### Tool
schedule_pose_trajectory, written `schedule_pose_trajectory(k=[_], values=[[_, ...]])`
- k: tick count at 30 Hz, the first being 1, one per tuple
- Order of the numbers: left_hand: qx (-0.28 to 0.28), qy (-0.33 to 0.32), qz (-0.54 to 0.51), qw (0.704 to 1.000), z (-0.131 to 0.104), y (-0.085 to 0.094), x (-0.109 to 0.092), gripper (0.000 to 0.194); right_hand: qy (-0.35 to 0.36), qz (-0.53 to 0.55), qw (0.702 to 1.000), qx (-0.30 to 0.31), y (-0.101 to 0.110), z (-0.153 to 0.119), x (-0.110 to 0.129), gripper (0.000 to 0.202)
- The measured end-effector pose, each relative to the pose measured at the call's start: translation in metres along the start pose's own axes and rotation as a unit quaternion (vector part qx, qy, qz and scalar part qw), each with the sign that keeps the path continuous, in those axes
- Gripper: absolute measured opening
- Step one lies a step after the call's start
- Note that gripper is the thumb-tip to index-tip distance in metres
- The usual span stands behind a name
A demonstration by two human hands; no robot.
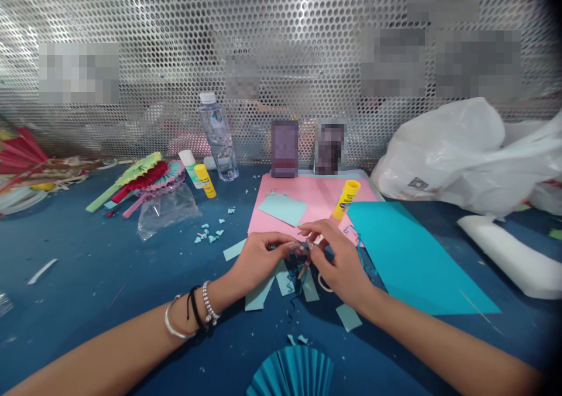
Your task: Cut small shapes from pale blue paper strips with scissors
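Pinching a small item [302,250], too hidden to identify, the left hand [262,257] and right hand [339,261] are meeting at the dial's centre; pale-blue paper pieces [311,291] are lying toward six o'clock.

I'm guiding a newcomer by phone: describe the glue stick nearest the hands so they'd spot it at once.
On the blue table, find the large pink sheet. Near its right edge, just beyond the right hand, is a yellow glue stick. Unlike the other yellow stick, it is far from the water bottle.
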State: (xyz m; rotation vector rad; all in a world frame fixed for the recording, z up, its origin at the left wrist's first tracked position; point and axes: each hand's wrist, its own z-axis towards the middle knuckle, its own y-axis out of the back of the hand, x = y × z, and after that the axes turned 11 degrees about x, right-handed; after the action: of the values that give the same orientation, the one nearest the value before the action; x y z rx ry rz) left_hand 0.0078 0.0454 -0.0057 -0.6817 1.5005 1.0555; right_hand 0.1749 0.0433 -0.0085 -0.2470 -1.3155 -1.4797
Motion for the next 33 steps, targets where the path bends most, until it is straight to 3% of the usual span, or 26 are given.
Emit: schedule_pose_trajectory(k=[33], values=[[0.004, -0.008, 0.049, 0.999, 0.0000, 0.0004, 0.0001, 0.020, 0.001, -0.009, 1.000, -0.004, 0.0002, -0.0003, -0.0005, 0.031]])
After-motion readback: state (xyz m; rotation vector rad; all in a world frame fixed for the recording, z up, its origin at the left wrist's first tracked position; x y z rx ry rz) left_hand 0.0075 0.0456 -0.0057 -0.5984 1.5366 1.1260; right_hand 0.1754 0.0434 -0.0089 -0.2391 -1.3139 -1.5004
